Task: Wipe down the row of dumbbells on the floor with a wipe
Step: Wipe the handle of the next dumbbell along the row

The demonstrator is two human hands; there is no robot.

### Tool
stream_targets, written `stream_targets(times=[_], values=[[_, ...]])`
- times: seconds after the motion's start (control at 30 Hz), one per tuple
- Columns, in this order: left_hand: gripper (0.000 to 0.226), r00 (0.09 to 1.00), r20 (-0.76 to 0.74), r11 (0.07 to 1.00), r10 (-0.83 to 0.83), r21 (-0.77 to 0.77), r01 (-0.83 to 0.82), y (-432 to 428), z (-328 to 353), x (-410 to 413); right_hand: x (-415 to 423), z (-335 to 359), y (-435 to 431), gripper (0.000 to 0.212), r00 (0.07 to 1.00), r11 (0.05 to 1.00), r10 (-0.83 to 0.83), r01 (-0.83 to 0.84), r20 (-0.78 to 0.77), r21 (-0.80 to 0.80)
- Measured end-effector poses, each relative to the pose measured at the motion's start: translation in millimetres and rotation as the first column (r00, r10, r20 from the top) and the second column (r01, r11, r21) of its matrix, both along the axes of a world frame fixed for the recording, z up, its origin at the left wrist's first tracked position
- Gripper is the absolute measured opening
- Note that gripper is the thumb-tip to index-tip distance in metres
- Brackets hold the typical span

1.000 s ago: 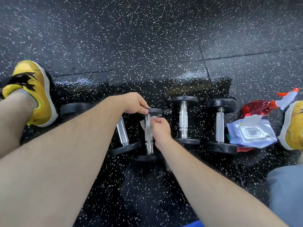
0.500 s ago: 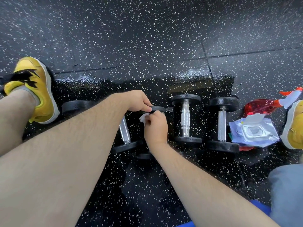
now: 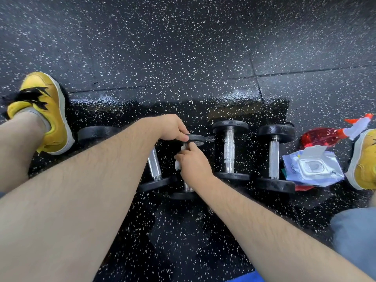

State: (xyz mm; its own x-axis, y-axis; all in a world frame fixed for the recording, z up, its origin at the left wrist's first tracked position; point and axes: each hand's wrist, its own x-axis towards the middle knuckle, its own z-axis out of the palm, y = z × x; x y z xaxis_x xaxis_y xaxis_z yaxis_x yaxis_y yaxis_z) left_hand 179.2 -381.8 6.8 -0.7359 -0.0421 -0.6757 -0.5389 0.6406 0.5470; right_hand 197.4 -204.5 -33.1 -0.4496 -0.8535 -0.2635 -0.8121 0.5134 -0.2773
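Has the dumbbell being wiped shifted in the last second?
No. The wiped dumbbell lies just as before beside the neighbouring dumbbell on its right, same gap.

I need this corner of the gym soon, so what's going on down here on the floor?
A person is cleaning a row of black dumbbells with chrome handles on the black speckled floor. The left hand grips the far plate of one dumbbell while the right hand holds a white wipe against its handle. An open pack of wipes and a red spray bottle lie at the row's right end.
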Motion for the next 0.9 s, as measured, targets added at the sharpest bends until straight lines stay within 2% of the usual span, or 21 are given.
stream_targets(times=[0.1,0.23,0.33,0.43,0.53,0.67,0.7,0.83,0.9], values=[[0.023,1.0,0.002,1.0,-0.007,-0.009,0.007,1.1,-1.3,-1.1,2.3,1.7,-0.7,0.016,0.997,0.996,-0.077,0.077,0.0,-0.053],[0.023,1.0,0.009,1.0,-0.006,-0.007,0.006,-0.7,-0.9,0.0,15.6,6.1,7.3,0.016,0.998,0.993,-0.057,0.058,0.012,-0.1],[0.023,1.0,0.006,1.0,0.001,-0.009,0.0,-1.1,-3.3,0.3,6.4,7.6,4.9,0.024,0.976,0.978,-0.193,0.2,0.1,-0.065],[0.023,1.0,0.018,1.0,0.006,-0.01,-0.006,-2.7,-3.2,-0.6,15.0,8.8,11.5,0.03,0.911,0.906,-0.358,0.392,0.203,-0.159],[0.024,1.0,0.023,1.0,0.02,-0.006,-0.02,-4.0,-2.1,-0.3,19.1,3.3,19.3,0.032,0.871,0.864,-0.393,0.46,0.296,-0.206],[0.022,1.0,0.024,1.0,0.012,-0.014,-0.012,-1.1,-1.6,-1.2,3.3,7.9,10.7,0.023,0.662,0.677,-0.576,0.715,0.48,-0.175],[0.022,1.0,0.026,1.0,0.011,-0.013,-0.011,-1.5,-1.3,-1.2,5.3,9.6,10.7,0.023,0.639,0.661,-0.589,0.733,0.495,-0.161],[0.022,0.999,0.027,1.0,0.02,0.001,-0.02,-5.2,-0.1,0.0,20.2,14.1,20.3,0.028,0.666,0.706,-0.553,0.694,0.501,-0.144],[0.022,0.999,0.025,1.0,0.027,0.0,-0.027,-3.5,0.9,1.7,14.5,18.8,17.0,0.03,0.584,0.635,-0.588,0.762,0.56,-0.127]])
